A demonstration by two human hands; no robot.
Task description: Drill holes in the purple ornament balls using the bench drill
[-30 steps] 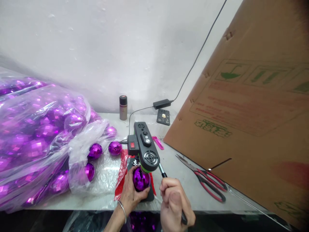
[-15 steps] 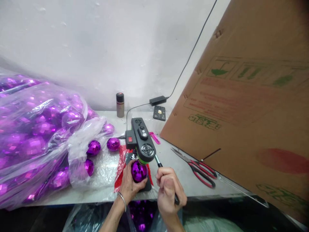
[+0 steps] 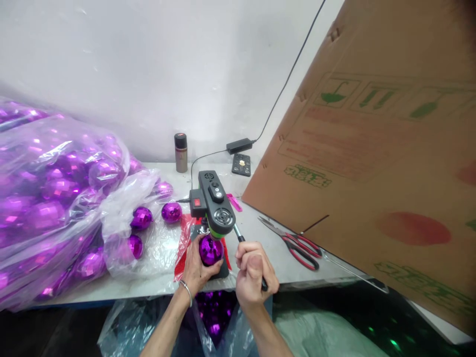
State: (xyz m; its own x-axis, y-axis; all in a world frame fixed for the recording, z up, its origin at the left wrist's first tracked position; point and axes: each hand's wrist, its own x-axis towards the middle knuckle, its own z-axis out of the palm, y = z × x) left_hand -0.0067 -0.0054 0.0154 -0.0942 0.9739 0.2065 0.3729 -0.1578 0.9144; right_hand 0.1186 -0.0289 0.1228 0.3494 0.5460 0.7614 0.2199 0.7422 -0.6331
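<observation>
My left hand (image 3: 195, 267) is wrapped round a shiny purple faceted ball (image 3: 210, 250), holding it under the head of a small black bench drill press (image 3: 213, 204) with a green ring and a red switch. My right hand (image 3: 255, 270) is closed on the press's black-tipped lever handle (image 3: 240, 238), just right of the ball. The press stands on a red plastic sheet (image 3: 182, 248) near the table's front edge.
A big clear bag of purple balls (image 3: 55, 198) fills the left; loose purple balls (image 3: 171, 212) lie near it. Red-handled scissors (image 3: 297, 243) lie to the right, before a leaning cardboard box (image 3: 372, 148). A small can (image 3: 180, 152), power adapter (image 3: 238, 145) and bag below the table (image 3: 215, 317).
The view has pulled back and tilted down, showing more of the bag below the table. Both hands keep their hold on the ball and the lever.
</observation>
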